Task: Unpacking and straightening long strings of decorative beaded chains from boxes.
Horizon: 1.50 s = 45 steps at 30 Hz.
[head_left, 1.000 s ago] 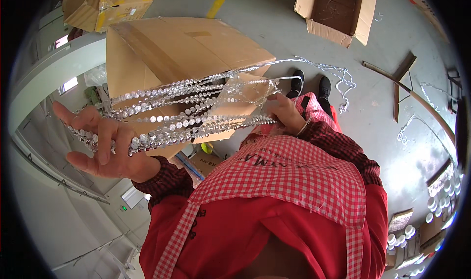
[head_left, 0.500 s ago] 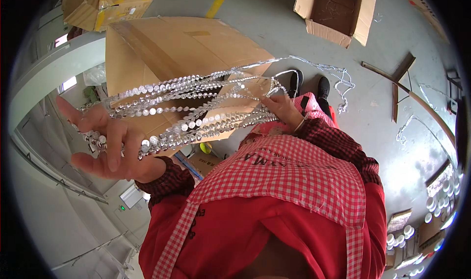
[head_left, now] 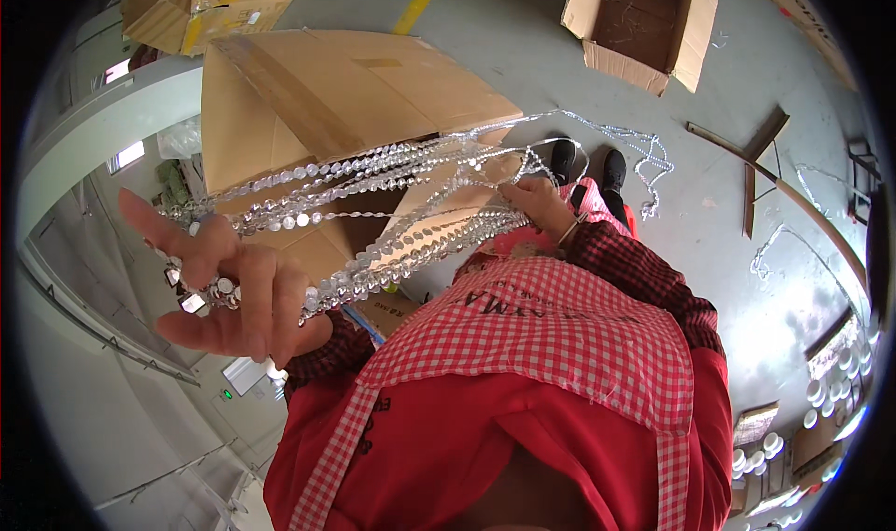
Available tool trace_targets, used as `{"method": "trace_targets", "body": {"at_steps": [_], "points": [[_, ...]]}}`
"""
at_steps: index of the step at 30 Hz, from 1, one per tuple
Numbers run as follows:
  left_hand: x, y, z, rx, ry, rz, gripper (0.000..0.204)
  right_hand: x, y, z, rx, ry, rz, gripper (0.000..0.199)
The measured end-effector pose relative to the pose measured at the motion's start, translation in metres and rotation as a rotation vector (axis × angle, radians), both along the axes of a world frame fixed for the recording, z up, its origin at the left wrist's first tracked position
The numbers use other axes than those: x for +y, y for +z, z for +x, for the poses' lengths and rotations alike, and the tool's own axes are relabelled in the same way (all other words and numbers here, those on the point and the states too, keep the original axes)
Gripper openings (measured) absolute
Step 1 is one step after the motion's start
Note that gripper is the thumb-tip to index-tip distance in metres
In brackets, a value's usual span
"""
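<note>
Several strands of shiny silver beads stretch between my two hands. On the left they loop round my left hand, whose fingers are partly spread, with the thumb and little finger sticking out. The fingers of my right hand are closed round the bunch at the other end, in front of the apron. Past that hand, loose lengths trail off to the right and hang above the floor near my shoes.
Beneath the strands stands a large cardboard box with its flaps raised. Another open carton sits at the far right, and a taped carton at the far left. A metal stand is on the right.
My left hand has moved slightly right and down, turning a little, with the strands still looped on it. The strands have shifted and sag slightly; my right hand has barely moved.
</note>
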<state>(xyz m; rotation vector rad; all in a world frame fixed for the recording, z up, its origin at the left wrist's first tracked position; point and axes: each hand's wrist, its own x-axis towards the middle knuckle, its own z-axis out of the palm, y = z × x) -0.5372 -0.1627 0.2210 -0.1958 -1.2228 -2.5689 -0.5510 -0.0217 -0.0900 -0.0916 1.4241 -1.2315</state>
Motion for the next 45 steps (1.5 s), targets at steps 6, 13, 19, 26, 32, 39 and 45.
{"method": "trace_targets", "body": {"at_steps": [6, 13, 19, 26, 32, 39, 45], "points": [[0.000, -0.002, 0.001, 0.070, -0.102, -0.010, 0.070, 0.002, 0.006, -0.002, -0.015, 0.024, 0.016, 0.039], [0.003, -0.004, -0.001, 0.035, -0.109, -0.030, 0.069, 0.002, -0.015, 0.009, -0.030, 0.014, -0.005, 0.029], [0.002, 0.000, -0.002, 0.082, -0.238, 0.041, 0.075, 0.018, -0.056, 0.020, -0.022, -0.012, -0.264, 0.015], [0.008, -0.012, 0.004, 0.079, -0.234, 0.120, 0.081, 0.024, -0.023, 0.003, -0.118, -0.158, -0.106, 0.017], [0.002, -0.007, 0.011, -0.046, -0.380, 0.092, 0.075, 0.035, -0.050, -0.006, 0.268, 0.100, 0.002, 0.019], [0.007, -0.004, 0.020, -0.097, -0.407, 0.109, 0.076, 0.006, -0.031, -0.067, 0.874, -0.221, -0.178, 0.020], [0.010, -0.009, 0.023, -0.030, -0.370, 0.210, 0.077, -0.014, -0.060, -0.083, 0.882, 0.154, -0.318, 0.038]]}}
